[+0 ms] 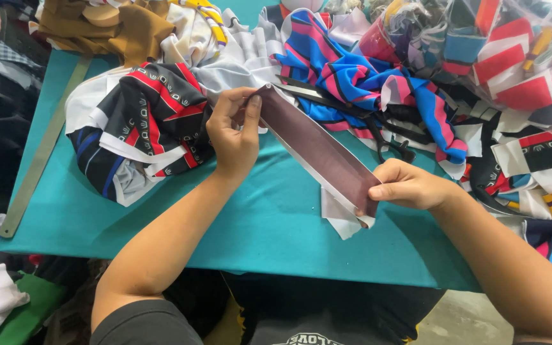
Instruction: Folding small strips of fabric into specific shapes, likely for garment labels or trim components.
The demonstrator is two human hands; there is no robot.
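A long dark maroon fabric strip (317, 148) with white backing stretches diagonally above the teal table (250, 223). My left hand (232, 133) pinches its upper end between thumb and fingers. My right hand (407, 185) grips the lower end, near a loose white flap. The strip is held taut between both hands. Black scissors (378, 131) lie on the table just behind the strip, partly hidden by it.
A black, red and white patterned cloth pile (138, 128) lies left of my left hand. Blue and pink striped fabric (352, 76) and several bagged scraps (499, 57) crowd the right. A long metal ruler (43, 150) lies along the table's left edge. Brown cloth (110, 29) sits behind.
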